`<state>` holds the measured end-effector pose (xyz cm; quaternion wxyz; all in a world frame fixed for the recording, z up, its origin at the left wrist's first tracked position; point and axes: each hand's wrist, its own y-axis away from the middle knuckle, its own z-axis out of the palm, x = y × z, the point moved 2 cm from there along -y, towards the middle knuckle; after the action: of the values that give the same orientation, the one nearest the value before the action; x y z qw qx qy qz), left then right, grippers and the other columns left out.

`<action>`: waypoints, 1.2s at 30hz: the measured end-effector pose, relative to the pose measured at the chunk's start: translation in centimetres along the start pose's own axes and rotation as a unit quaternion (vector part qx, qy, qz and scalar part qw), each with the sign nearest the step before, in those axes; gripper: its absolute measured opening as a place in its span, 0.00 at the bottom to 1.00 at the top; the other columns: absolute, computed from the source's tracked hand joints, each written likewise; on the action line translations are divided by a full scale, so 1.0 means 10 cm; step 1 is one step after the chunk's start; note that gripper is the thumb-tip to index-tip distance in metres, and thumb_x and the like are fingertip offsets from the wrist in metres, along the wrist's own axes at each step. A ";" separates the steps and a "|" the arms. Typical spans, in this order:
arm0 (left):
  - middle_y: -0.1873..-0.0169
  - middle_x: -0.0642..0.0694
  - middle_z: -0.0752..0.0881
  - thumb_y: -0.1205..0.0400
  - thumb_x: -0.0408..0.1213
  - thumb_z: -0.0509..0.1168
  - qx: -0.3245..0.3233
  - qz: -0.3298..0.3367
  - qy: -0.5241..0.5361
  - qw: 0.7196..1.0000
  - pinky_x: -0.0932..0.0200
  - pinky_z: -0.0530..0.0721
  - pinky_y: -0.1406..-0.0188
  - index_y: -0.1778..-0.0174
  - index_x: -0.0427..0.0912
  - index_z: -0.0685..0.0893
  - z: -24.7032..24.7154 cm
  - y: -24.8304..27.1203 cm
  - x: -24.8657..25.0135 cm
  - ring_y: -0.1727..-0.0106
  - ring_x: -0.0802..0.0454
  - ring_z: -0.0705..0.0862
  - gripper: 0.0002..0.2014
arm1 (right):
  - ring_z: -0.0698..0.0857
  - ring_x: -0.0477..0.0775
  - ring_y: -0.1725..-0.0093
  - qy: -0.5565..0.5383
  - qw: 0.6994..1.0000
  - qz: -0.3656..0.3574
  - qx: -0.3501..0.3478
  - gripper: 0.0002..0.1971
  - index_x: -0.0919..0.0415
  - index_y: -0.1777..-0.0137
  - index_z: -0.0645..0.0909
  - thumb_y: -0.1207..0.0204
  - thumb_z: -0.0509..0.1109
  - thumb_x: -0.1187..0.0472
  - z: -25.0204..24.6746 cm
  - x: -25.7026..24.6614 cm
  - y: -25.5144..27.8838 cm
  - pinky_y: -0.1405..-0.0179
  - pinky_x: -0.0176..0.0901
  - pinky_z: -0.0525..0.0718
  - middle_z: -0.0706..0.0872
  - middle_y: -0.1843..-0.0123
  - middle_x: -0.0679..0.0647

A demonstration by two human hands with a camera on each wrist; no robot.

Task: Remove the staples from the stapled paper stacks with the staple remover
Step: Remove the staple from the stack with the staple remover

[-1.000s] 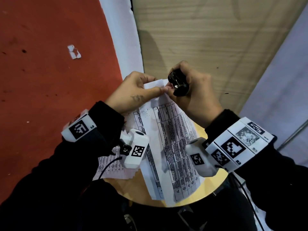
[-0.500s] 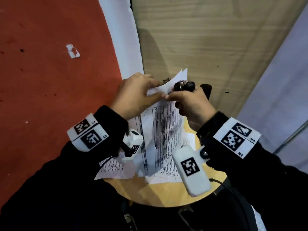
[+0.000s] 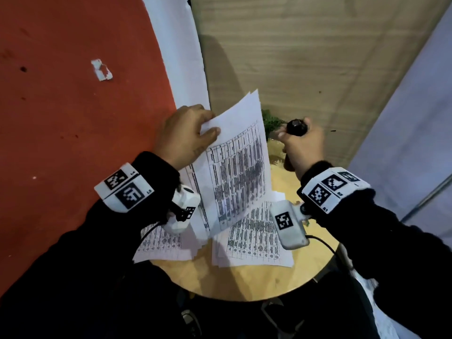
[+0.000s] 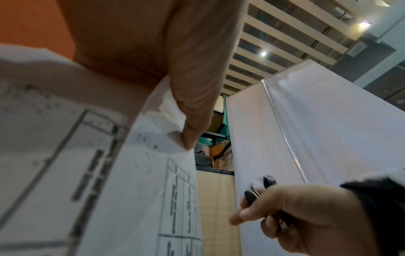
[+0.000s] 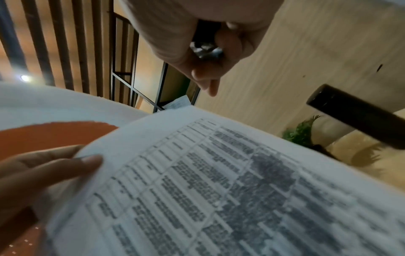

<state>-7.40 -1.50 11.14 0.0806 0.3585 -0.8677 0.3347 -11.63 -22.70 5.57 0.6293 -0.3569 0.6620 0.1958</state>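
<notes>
From above, the left hand (image 3: 186, 133) pinches the top corner of a paper stack (image 3: 238, 167), thumb on the printed face and fingers behind, holding it lifted and tilted over the round wooden table (image 3: 244, 280). The right hand (image 3: 302, 148) is well apart from the sheets, its fingers curled round the black staple remover (image 3: 296, 127). The left wrist view adds what the overhead one hides: the thumb tip pressing into the crumpled corner, faint puncture marks scattered beside it, and metal glinting between the remover's black grips; whether a staple sits in it I cannot tell. The right wrist view shows the shiny metal part of the tool tucked inside the closed fingers, and a dark cylindrical thing (image 5: 355, 119) slanting in from the right, too blurred to name. On the table lie more printed sheets (image 3: 254, 243) in two loose piles below the raised stack, and a small green plant (image 3: 271, 121) stands at the far edge. Behind it rises a pale wood panel (image 3: 305, 57); the floor to the left is red (image 3: 61, 118), with a scrap of paper (image 3: 101, 70) lying on it. Slatted ceiling and spot lamps show overhead.
</notes>
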 end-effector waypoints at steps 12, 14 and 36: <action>0.68 0.48 0.75 0.34 0.57 0.51 -0.027 0.019 -0.067 0.997 0.43 0.77 0.58 0.63 0.36 0.83 -0.13 -0.07 -0.08 0.61 0.42 0.75 0.28 | 0.84 0.64 0.50 0.105 0.949 -0.261 -0.140 0.14 0.62 0.47 0.79 0.33 0.68 0.61 0.27 -0.58 0.10 0.50 0.62 0.83 0.84 0.51 0.58; 0.65 0.50 0.74 0.33 0.58 0.50 -0.029 0.035 -0.090 0.995 0.47 0.72 0.58 0.58 0.37 0.83 -0.17 -0.07 -0.04 0.58 0.44 0.73 0.29 | 0.84 0.64 0.47 0.133 0.924 -0.297 -0.199 0.18 0.62 0.41 0.77 0.32 0.67 0.62 0.34 -0.67 0.14 0.52 0.64 0.84 0.83 0.45 0.57; 0.65 0.29 0.87 0.36 0.59 0.65 -0.068 -0.026 0.088 0.993 0.48 0.82 0.64 0.59 0.38 0.88 -0.37 -0.08 0.06 0.67 0.44 0.82 0.26 | 0.78 0.34 0.52 0.097 0.929 -0.196 -0.297 0.27 0.51 0.43 0.60 0.32 0.73 0.45 0.05 -0.40 0.83 0.48 0.35 0.78 0.69 0.50 0.38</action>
<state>-7.66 0.11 14.61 0.1896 0.3438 -0.8684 0.3027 -17.44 -15.93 7.85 0.4529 -0.6676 0.5483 0.2204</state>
